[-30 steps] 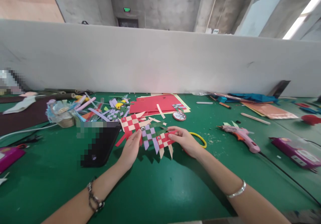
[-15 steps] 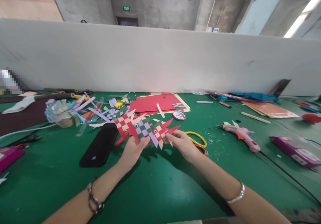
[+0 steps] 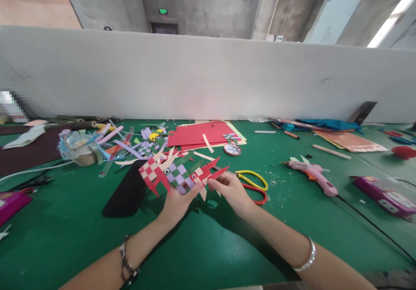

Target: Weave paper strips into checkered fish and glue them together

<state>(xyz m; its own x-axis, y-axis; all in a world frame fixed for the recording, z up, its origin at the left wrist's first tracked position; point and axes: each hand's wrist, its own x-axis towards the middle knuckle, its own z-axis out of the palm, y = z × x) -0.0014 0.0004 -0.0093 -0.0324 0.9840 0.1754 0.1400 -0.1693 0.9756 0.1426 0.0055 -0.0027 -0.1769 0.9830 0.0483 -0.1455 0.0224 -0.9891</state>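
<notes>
Three woven paper fish are held fanned out above the table. On the left is a red and cream fish (image 3: 150,172). A purple and green fish (image 3: 178,177) with a googly eye is in the middle. The third, a smaller red and cream fish (image 3: 202,174), overlaps it on the right. My left hand (image 3: 178,205) grips the fish from below, its thumb against the smaller one. With thumb and fingers, my right hand (image 3: 234,192) pinches that fish at its red tail end. Just behind my right hand lie scissors (image 3: 257,174) with yellow and red handles.
A black phone (image 3: 123,197) lies left of my hands. Paper scraps (image 3: 143,148) and red card sheets (image 3: 191,135) are behind. To the right are a pink glue gun (image 3: 313,173) with its cord and a purple device (image 3: 381,194). A white partition (image 3: 208,75) bounds the table.
The fish and my left hand have shifted slightly left, and the fish have tilted. My left thumb has moved onto the smaller red fish. More of the scissors shows.
</notes>
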